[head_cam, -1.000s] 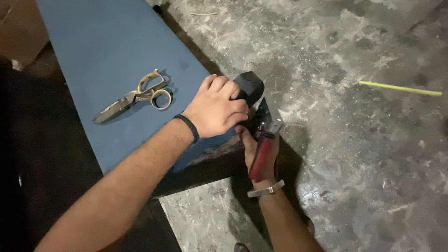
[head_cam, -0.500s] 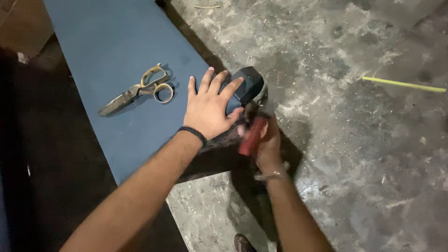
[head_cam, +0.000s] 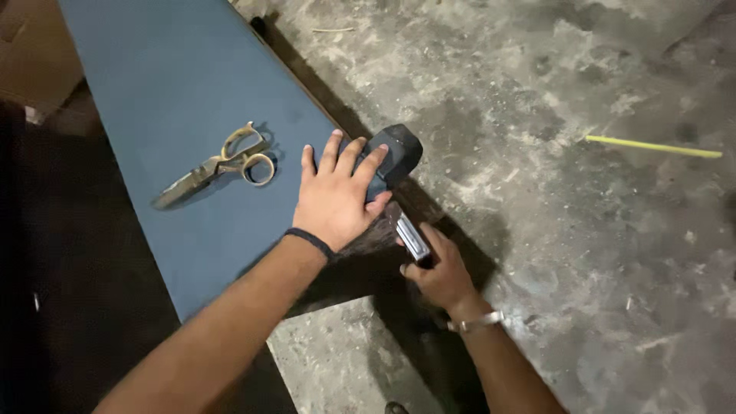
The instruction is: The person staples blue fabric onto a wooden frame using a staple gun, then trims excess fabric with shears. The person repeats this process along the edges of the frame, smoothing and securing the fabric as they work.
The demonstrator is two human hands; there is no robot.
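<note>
Scissors (head_cam: 218,163): we see them lying closed on the blue board (head_cam: 161,84), well apart from both hands, up and to the left.
Floor (head_cam: 552,100): rough grey concrete, with a yellow strip (head_cam: 653,146) far to the right.
Tool (head_cam: 392,157): dark and rounded, at the board's right edge, partly hidden by our fingers.
Left hand (head_cam: 336,195): flat, fingers spread, pressing on the board's edge and the tool; it grips nothing.
Right hand (head_cam: 438,272): below the edge, closed around a metal piece (head_cam: 412,239) that points up toward the tool.
</note>
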